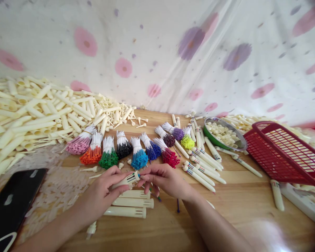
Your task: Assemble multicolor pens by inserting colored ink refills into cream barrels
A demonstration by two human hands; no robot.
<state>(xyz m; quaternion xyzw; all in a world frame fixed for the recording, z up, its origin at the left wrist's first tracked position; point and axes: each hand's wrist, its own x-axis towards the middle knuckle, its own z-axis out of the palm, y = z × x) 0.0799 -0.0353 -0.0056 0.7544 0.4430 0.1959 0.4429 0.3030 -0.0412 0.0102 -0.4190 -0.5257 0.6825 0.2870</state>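
Just below the row of coloured bundles, near the centre of the frame, the left hand (106, 189) holds a cream barrel (128, 180), its thumb and fingers narrow around the sides and the slotted end tilted up to the right. The right hand (168, 180) meets that end with thumb and fingers drawn close together; a small blue tip (138, 175) shows there, but I cannot tell whether the fingertips pinch it or merely touch it.

The step in hand looks like fitting coloured pieces at the slotted end, and it calls for a steady barrel and a light fingertip touch. Keeping the left grip behind the slots would leave them in sight, and lining each piece up straight before pressing should spare the thin white stems from bending.

Three spare barrels (132, 203) lie below the hands, slots to the right, handy for the left hand. The light blue bundle (139, 155) stands just above the hands, beside the green bundle (108, 154) and the black bundle (123, 147). A loose blue piece (177, 205) on the wooden table (173, 231), lower centre, could easily roll under a wrist.
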